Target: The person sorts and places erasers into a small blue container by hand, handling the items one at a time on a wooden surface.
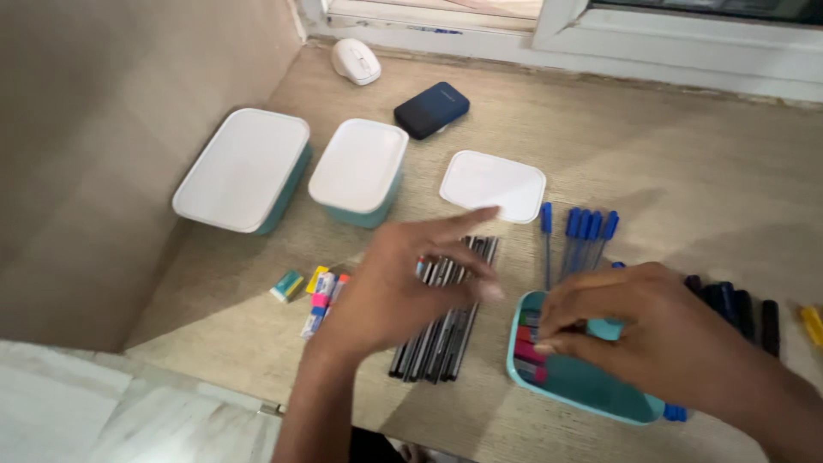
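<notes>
On the beige tabletop, seen from the head camera, an open teal box [576,384] sits near the front edge, low and rectangular with rounded corners. Along its left wall lie a few markers [528,345] in dark, red and pink, packed side by side; the rest of its floor shows bare teal. The right hand [639,330] hangs over the box's upper part with fingers curled and drawn together, fingertips [549,346] down at the markers; whether it actually pinches one I cannot tell, as the hand hides the contact. The left hand [403,287] hovers over a row of black pens [446,326] lying parallel just left of the box, fingers spread wide and blurred, the index finger stretched toward the right, holding nothing that I can see.

Just behind the box, blue pens [585,236] lie in a loose row, and the box's white lid [493,183] rests flat beyond them. To the right, dark markers [737,304] lie beside the right hand. Further left stand two closed teal boxes with white lids [300,171]. Small erasers and correction sticks [315,291] lie left of the black pens.
</notes>
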